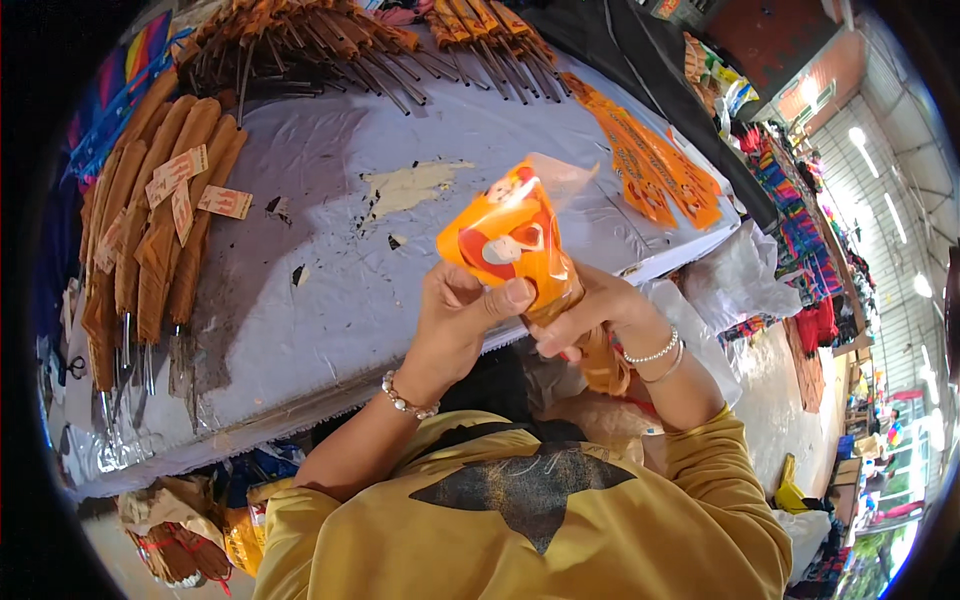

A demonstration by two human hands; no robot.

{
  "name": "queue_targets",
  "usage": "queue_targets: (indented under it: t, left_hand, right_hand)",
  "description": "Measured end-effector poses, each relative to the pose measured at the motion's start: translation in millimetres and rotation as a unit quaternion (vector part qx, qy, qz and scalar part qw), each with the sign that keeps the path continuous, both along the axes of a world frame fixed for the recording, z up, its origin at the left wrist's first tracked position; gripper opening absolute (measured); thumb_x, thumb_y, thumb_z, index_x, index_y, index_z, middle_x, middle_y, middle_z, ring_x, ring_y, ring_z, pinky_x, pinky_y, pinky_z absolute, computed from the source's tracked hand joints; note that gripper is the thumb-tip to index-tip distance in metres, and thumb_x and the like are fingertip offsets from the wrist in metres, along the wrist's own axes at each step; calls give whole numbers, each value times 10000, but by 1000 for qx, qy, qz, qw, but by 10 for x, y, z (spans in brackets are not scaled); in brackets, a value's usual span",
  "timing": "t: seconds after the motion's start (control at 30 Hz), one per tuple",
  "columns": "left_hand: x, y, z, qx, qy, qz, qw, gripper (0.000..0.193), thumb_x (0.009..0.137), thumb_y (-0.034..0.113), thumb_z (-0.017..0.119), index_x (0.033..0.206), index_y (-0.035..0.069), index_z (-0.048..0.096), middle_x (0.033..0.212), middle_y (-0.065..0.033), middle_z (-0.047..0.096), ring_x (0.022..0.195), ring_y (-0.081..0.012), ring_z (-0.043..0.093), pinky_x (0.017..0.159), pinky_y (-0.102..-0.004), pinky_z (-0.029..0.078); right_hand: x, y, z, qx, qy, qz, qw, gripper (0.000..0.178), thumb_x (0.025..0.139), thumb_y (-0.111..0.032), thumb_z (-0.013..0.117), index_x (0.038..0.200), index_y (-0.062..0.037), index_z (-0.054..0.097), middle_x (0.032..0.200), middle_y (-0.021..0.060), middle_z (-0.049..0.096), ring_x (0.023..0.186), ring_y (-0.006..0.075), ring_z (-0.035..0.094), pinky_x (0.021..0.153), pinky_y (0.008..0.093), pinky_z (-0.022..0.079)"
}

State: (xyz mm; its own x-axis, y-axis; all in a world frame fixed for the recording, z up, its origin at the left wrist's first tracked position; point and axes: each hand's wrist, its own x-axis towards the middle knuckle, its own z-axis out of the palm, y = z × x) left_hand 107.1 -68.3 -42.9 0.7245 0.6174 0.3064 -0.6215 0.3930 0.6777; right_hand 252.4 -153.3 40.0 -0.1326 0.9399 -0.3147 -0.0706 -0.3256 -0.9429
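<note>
Above the table's near edge, both my hands are on an orange printed plastic sleeve (510,235) with a clear flap at its top. My left hand (455,315) pinches the sleeve's lower left side, its thumb pressed on the front. Closed around the narrow lower end, my right hand (595,310) grips what looks like a brown folded umbrella (603,362), whose cloth shows below the fingers. How far the umbrella reaches into the sleeve is hidden. More flat orange sleeves (650,160) lie fanned out at the table's right side.
On the left of the white-covered table (330,330) lies a pile of brown folded umbrellas (165,215) with paper tags. Bundles with metal rods (370,70) line the far side. Clear plastic bags (735,280) sit at the right edge, and bags of goods (190,530) stand below left.
</note>
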Motion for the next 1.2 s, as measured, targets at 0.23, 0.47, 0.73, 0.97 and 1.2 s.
queue_targets:
  t: [0.23,0.47,0.73,0.97,1.2]
  left_hand:
    - [2,-53,12,58,8,21,998,318,789,123,730,1042,-16,598,1049,-94,629,986,-150,588,875,-304,459]
    - [-54,-107,109,113,34,126,985,269,758,71,755,988,2,632,938,-42,667,941,-111,597,831,-281,480]
    - [40,-96,134,140,159,225,951,358,715,72,791,1023,11,619,959,-41,653,898,-106,598,822,-275,481]
    - [-48,32,278,92,100,157,978,407,740,3,734,1107,8,556,1046,-55,625,945,-145,601,837,-291,485]
    - [-170,46,365,-9,87,101,991,507,743,15,730,1191,43,495,1124,-56,588,1025,-151,570,900,-316,459]
  right_hand:
    - [125,26,-163,-85,134,76,984,530,593,-77,725,1053,50,496,728,83,561,480,128,528,418,220,401]
    - [19,112,-59,7,-99,21,995,573,656,-67,704,1146,34,423,732,123,571,524,230,577,485,305,471]
    - [-144,271,-228,357,-523,-131,763,888,648,-147,735,1334,-14,188,802,194,572,695,428,583,603,436,488]
    - [-263,274,-16,360,-517,-108,769,931,651,-129,728,1376,-21,154,1011,224,558,819,428,590,652,447,507]
    - [-311,323,-56,344,-548,-126,752,960,647,-120,744,1397,-76,145,979,189,499,806,370,574,680,413,486]
